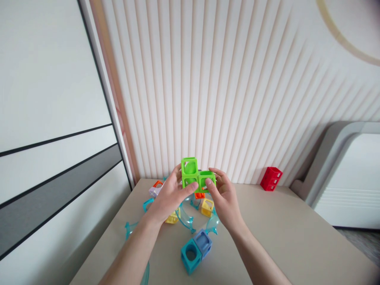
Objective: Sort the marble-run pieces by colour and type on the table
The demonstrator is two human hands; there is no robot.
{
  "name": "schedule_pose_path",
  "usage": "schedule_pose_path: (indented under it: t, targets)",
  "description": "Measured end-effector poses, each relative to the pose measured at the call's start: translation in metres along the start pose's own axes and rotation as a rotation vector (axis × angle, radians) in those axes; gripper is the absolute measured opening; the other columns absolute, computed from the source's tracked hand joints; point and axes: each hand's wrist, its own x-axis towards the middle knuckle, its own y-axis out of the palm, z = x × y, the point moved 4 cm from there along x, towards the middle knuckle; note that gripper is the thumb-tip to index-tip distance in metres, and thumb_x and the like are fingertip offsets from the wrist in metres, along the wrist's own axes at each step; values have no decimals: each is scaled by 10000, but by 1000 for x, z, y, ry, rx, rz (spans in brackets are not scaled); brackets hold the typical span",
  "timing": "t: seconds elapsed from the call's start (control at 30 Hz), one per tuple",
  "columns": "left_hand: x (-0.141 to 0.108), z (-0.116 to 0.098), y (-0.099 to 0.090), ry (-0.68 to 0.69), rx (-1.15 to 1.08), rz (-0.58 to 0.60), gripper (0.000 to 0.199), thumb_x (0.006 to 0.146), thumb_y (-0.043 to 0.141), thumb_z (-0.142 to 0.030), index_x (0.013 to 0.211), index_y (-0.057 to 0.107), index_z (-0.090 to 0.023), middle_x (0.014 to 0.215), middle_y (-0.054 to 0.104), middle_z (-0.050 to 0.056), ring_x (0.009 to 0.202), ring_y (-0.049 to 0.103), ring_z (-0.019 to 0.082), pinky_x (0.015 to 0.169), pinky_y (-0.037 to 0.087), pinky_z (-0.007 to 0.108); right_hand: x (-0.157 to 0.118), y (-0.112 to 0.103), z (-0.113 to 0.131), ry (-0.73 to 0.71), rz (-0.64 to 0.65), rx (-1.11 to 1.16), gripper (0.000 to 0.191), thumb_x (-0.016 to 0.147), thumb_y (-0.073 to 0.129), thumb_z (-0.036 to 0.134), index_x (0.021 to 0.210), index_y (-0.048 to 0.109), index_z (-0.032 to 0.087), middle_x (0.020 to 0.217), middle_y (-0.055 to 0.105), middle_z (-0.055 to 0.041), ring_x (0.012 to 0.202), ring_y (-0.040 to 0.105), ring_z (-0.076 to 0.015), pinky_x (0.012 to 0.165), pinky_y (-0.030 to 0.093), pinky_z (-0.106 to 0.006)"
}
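Between my two hands, raised over the table, is an L-shaped piece of green hollow cube blocks (190,174). Two cubes stand one above the other on the left, and one cube sits at the lower right. My left hand (170,194) grips the left cubes, its thumb across the lower one. My right hand (225,194) holds the right cube, thumb on its front face. Whether the right cube is fully joined to the others I cannot tell. Below lie a teal cube block (190,255) and a blue cube block (203,242), touching each other.
Clear blue curved track pieces (185,218), a yellow cube block (207,207) and an orange block (199,195) lie on the beige table (267,229). A red block tower (271,179) stands by the ribbed wall. A grey-white headboard (350,170) rises at right.
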Motion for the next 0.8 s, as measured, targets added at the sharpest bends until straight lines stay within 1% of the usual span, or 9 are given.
schedule_pose_path:
  t: [0.03,0.2,0.27,0.43,0.53,0.6,0.67,0.73,0.8]
  targets:
    - [0,2,2,-6,-20,4,635,793,817,-326,1345,507,-277,1282,665,73,1154,657,253,958,535,369,-1,1,-1,5,11,-4,376,893,691,476,1196,583,281,956,681,-14,732,632,-156,664,564,-302]
    - [1,7,1,8,-55,-112,628,768,838,-298,1297,502,-274,1117,731,25,1034,713,209,925,552,332,-6,5,-3,25,35,-14,385,897,682,490,1201,579,277,989,673,-25,812,650,-177,674,570,-300]
    - [1,7,0,7,-69,-109,640,759,840,-284,1297,494,-284,1086,734,12,1003,723,203,903,564,327,-6,6,-4,31,41,-19,381,900,675,489,1203,577,279,1001,673,-26,834,656,-182,693,572,-305]
    - [1,4,1,8,-62,-97,665,722,855,-268,1282,497,-285,1110,725,18,1006,724,214,875,581,326,-5,6,-6,29,57,-46,367,910,664,487,1205,574,288,1011,672,-28,850,659,-186,732,570,-320]
    - [2,1,-1,20,-46,-107,625,728,853,-278,1251,511,-273,1064,732,19,959,732,210,841,590,324,-5,7,-4,26,126,-48,389,930,637,494,1253,554,295,1077,671,-42,871,666,-191,753,570,-335]
    - [4,-4,-12,65,-47,-175,597,724,860,-286,1218,526,-265,1031,736,17,916,735,203,824,597,332,-4,6,-2,15,160,-66,421,961,577,516,1317,527,297,1160,657,-64,919,672,-200,787,570,-355]
    - [6,-13,-30,151,-63,-302,586,703,878,-287,1180,538,-263,1016,737,10,901,734,195,834,598,343,-2,2,-2,-14,136,-118,428,993,505,523,1351,513,288,1207,647,-79,971,673,-207,838,561,-375]
    - [7,-24,-49,240,-97,-429,576,678,894,-276,1139,549,-260,1015,736,4,919,731,190,860,591,350,3,-5,-9,-42,77,-219,397,1001,490,503,1314,544,265,1172,668,-82,991,674,-214,878,546,-389]
    - [6,-32,-63,294,-118,-508,549,657,906,-273,1090,569,-250,1008,730,-3,934,725,180,881,579,339,8,-10,-26,-47,43,-384,347,983,526,466,1232,596,235,1108,700,-85,1006,675,-228,902,531,-397]
